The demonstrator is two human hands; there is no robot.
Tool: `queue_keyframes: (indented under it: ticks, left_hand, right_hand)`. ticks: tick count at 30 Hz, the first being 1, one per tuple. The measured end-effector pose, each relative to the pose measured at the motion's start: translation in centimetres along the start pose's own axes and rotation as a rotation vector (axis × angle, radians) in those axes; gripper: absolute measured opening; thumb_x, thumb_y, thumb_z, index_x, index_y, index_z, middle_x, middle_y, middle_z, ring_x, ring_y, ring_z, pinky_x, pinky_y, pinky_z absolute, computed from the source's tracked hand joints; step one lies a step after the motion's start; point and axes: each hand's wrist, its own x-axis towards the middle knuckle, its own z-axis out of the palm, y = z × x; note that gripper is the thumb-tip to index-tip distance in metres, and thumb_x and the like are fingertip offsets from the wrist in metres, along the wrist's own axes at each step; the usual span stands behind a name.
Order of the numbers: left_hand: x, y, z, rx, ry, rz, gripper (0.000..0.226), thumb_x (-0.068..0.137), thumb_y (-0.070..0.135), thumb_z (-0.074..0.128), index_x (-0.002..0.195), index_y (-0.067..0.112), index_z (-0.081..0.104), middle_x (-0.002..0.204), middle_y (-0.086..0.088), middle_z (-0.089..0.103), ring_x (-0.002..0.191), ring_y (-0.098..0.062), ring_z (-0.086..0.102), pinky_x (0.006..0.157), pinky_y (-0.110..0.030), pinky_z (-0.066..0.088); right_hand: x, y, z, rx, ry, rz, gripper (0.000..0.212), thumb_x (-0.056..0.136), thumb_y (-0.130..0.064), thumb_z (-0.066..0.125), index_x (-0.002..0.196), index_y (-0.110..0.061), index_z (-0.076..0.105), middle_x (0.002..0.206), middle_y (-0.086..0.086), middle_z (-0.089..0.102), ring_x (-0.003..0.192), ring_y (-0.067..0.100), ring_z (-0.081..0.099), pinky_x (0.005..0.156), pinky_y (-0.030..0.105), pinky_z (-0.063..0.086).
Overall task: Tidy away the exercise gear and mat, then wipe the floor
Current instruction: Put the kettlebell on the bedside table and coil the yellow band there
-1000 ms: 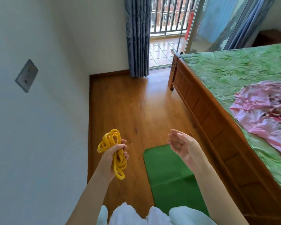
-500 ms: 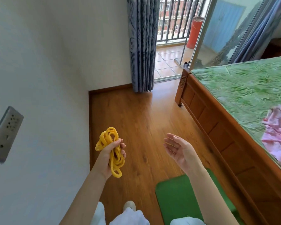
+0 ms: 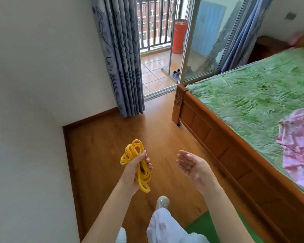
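Observation:
My left hand (image 3: 133, 170) grips a bunched yellow resistance band (image 3: 132, 151), whose loops stick out above and hang below the fist. My right hand (image 3: 193, 166) is held beside it, palm turned up and fingers straight, holding nothing. A corner of the green exercise mat (image 3: 200, 226) lies on the wooden floor (image 3: 102, 148) at the bottom, beside the bed, partly hidden by my right arm and white trouser leg.
A wooden bed (image 3: 218, 142) with a green cover and pink cloth (image 3: 300, 146) fills the right. A white wall runs along the left. Ahead hang grey curtains (image 3: 123, 67) beside an open sliding door to a tiled balcony with an orange bin (image 3: 179, 35). My shoe (image 3: 162, 202) steps forward.
The view has moved forward and lifted toward the balcony; the mat has slipped to the bottom edge. The wall socket has left the view. Both hands keep the same pose.

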Motion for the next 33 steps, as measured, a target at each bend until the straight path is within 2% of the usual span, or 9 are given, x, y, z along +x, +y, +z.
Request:
queue_keyframes:
  ticks: [5, 9, 14, 17, 21, 26, 30, 33]
  left_hand:
    - [9.5, 6.1, 3.5, -0.033, 0.029, 0.015, 0.015, 0.088, 0.022, 0.059, 0.077, 0.012, 0.064, 0.078, -0.008, 0.067, 0.057, -0.016, 0.063, 0.060, -0.026, 0.053]
    - [16.4, 10.6, 5.4, -0.076, 0.054, 0.028, 0.009, 0.086, 0.020, 0.059, 0.087, 0.012, 0.061, 0.087, -0.009, 0.069, 0.057, -0.016, 0.064, 0.060, -0.027, 0.054]
    - [23.7, 14.7, 7.4, -0.097, 0.107, 0.017, 0.008, 0.089, 0.017, 0.058, 0.085, 0.011, 0.062, 0.083, -0.008, 0.068, 0.056, -0.015, 0.063, 0.059, -0.027, 0.054]
    - [28.4, 17.5, 8.5, -0.084, 0.082, 0.017, 0.008, 0.090, 0.016, 0.057, 0.084, 0.011, 0.061, 0.081, -0.008, 0.067, 0.054, -0.014, 0.061, 0.059, -0.025, 0.053]
    - [35.7, 22.1, 9.4, -0.050, 0.009, 0.015, 0.006, 0.085, 0.018, 0.059, 0.086, 0.013, 0.061, 0.083, -0.008, 0.068, 0.054, -0.013, 0.060, 0.058, -0.025, 0.052]
    - [45.7, 30.1, 11.1, 0.032, -0.075, -0.016, 0.007, 0.082, 0.017, 0.059, 0.086, 0.012, 0.057, 0.079, -0.009, 0.068, 0.051, -0.013, 0.059, 0.057, -0.024, 0.052]
    - [53.3, 36.9, 12.5, 0.117, -0.115, -0.061, 0.008, 0.082, 0.016, 0.059, 0.086, 0.010, 0.055, 0.078, -0.009, 0.068, 0.049, -0.013, 0.059, 0.055, -0.024, 0.052]
    - [58.8, 40.8, 13.9, 0.146, -0.148, -0.089, 0.012, 0.080, 0.017, 0.061, 0.085, 0.009, 0.055, 0.077, -0.008, 0.068, 0.049, -0.013, 0.059, 0.054, -0.024, 0.052]
  right_hand:
    - [9.1, -6.4, 1.9, -0.071, -0.011, -0.011, 0.023, 0.099, -0.015, 0.043, 0.097, -0.007, 0.065, 0.100, 0.012, 0.068, 0.094, 0.027, 0.065, 0.082, 0.033, 0.052]
    - [15.4, -11.4, 2.6, -0.084, 0.001, -0.003, 0.026, 0.100, -0.014, 0.040, 0.096, -0.008, 0.065, 0.101, 0.012, 0.067, 0.093, 0.026, 0.065, 0.078, 0.031, 0.053]
    - [22.3, -16.1, 4.4, -0.088, -0.008, -0.002, 0.028, 0.100, -0.013, 0.039, 0.100, -0.005, 0.066, 0.097, 0.013, 0.069, 0.091, 0.027, 0.065, 0.080, 0.034, 0.053]
    - [27.1, -18.5, 6.0, -0.068, 0.002, -0.003, 0.028, 0.100, -0.012, 0.039, 0.099, -0.005, 0.066, 0.095, 0.013, 0.069, 0.088, 0.026, 0.066, 0.075, 0.032, 0.053]
    - [34.4, -22.2, 8.7, -0.029, 0.009, -0.026, 0.027, 0.099, -0.010, 0.039, 0.101, -0.003, 0.065, 0.094, 0.014, 0.069, 0.087, 0.026, 0.064, 0.080, 0.034, 0.051]
    - [43.8, -27.7, 11.9, 0.072, 0.036, -0.072, 0.025, 0.098, -0.011, 0.041, 0.101, -0.004, 0.066, 0.086, 0.010, 0.071, 0.077, 0.021, 0.068, 0.072, 0.032, 0.052]
    - [50.5, -32.7, 14.7, 0.161, 0.032, -0.101, 0.024, 0.097, -0.013, 0.042, 0.098, -0.005, 0.065, 0.081, 0.009, 0.070, 0.071, 0.019, 0.068, 0.075, 0.033, 0.051]
    - [54.5, -36.1, 16.2, 0.180, 0.032, -0.125, 0.024, 0.097, -0.012, 0.041, 0.096, -0.006, 0.064, 0.081, 0.008, 0.069, 0.070, 0.020, 0.067, 0.070, 0.031, 0.052]
